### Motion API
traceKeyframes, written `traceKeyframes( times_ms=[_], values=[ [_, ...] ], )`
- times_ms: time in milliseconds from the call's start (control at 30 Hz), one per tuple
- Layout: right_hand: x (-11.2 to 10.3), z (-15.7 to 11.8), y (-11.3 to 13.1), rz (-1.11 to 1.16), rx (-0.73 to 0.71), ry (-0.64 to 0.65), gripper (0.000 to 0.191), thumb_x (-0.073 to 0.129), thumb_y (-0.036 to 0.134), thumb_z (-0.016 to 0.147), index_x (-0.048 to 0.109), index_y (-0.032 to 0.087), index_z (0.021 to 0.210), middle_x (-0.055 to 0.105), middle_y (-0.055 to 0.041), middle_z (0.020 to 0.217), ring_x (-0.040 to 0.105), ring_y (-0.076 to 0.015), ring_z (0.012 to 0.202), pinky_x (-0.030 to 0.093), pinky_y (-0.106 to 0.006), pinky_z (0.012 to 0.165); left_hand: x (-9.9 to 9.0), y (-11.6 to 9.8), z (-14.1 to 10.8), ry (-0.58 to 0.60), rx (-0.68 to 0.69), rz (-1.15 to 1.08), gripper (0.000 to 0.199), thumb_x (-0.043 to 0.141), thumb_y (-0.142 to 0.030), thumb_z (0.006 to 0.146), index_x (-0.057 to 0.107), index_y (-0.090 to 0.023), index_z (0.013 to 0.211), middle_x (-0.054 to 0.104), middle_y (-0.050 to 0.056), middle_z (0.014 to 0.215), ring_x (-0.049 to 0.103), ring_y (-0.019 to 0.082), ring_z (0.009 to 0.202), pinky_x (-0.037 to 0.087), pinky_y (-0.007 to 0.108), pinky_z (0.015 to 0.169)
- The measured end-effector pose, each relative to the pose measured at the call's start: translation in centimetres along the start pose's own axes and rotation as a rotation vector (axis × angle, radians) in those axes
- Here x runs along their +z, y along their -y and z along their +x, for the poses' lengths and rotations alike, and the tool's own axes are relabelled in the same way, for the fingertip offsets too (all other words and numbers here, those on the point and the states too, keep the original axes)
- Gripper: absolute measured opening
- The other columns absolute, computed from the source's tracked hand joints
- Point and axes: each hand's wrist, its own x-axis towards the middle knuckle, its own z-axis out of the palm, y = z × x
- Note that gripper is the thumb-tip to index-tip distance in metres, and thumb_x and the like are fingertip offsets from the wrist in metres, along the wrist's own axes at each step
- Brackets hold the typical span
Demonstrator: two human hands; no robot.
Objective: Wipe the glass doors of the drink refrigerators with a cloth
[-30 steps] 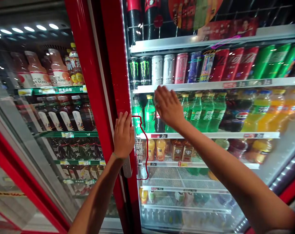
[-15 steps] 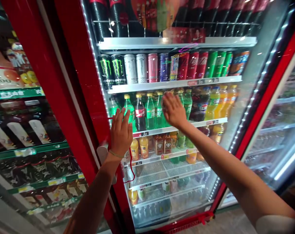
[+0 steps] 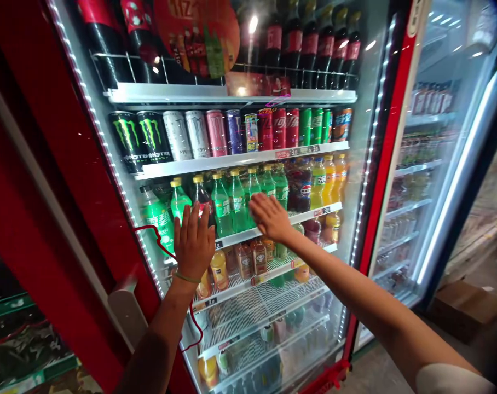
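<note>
Glass cooler door (image 3: 365, 180) touches the open left hand (image 3: 194, 243) and right hand (image 3: 270, 217).

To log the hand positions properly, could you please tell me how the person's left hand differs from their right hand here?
The left hand stands upright; the right hand slants, fingers pointing sideways. The left hand is before a dark bottle, the right before green Sprite bottles. The left wrist wears a thin band; the right wrist shows none. Both hands are open and empty.
</note>
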Motion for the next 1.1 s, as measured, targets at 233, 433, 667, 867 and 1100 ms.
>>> traceKeyframes(
  times_ms=[233, 433, 667, 867, 1100],
  values=[
    [-0.9, 0.8, -10.8, -0.055, 0.747, -0.47, 0.068, 0.028, 0.031, 0.103, 0.006, 0.019, 0.167, 0.013, -0.0152, 0.174, 0.011, -0.0286, 0.161, 0.019, -0.071, 0.123, 2.0, -1.6, 0.1, -0.002, -0.061, 0.049, 0.064, 0.056, -0.031, 0.1, 0.036, -0.03, 0.16, 0.037, 0.01, 0.165, 0.028, 0.031, 0.157, 0.012, 0.06, 0.13],
    [-1.0, 5.8, -3.0, -0.013, 0.217, -0.184, 0.084, 0.043, 0.025, 0.099, -0.006, 0.022, 0.167, 0.017, -0.0082, 0.174, 0.014, -0.0265, 0.161, 0.023, -0.058, 0.13, 2.7, -2.3, 0.6, -0.018, -0.066, 0.113, 0.068, 0.062, -0.028, 0.096, 0.037, -0.032, 0.159, 0.041, 0.011, 0.164, 0.033, 0.032, 0.155, 0.015, 0.061, 0.129],
    [-4.7, 6.1, -9.8, -0.123, -0.01, -0.011, 0.073, 0.039, 0.029, 0.101, 0.009, 0.022, 0.168, 0.025, -0.0024, 0.172, 0.017, -0.0211, 0.161, 0.014, -0.048, 0.133, 4.3, -6.9, 3.6, -0.092, -0.093, 0.151, 0.075, 0.068, -0.019, 0.091, 0.038, -0.031, 0.159, 0.043, 0.016, 0.16, 0.031, 0.038, 0.155, 0.017, 0.066, 0.128],
    [-6.9, 0.8, -23.6, -0.157, 0.282, -0.137, 0.078, 0.035, 0.026, 0.1, -0.006, 0.026, 0.167, 0.018, -0.0046, 0.174, 0.019, -0.0236, 0.16, 0.02, -0.054, 0.13, 10.4, -14.1, 6.6, -0.067, -0.015, 0.079, 0.081, 0.069, -0.017, 0.09, 0.034, -0.034, 0.161, 0.042, 0.012, 0.162, 0.031, 0.036, 0.155, 0.018, 0.064, 0.129],
    [-8.6, -10.3, -40.1, -0.219, 0.491, -0.248, 0.071, 0.032, 0.029, 0.1, 0.008, 0.023, 0.167, 0.024, -0.0112, 0.172, 0.023, -0.0248, 0.159, 0.025, -0.059, 0.127, 18.1, -22.7, 8.3, -0.04, -0.062, 0.054, 0.077, 0.07, -0.02, 0.09, 0.039, -0.036, 0.158, 0.042, 0.01, 0.163, 0.035, 0.037, 0.153, 0.008, 0.068, 0.128]
  ],
)
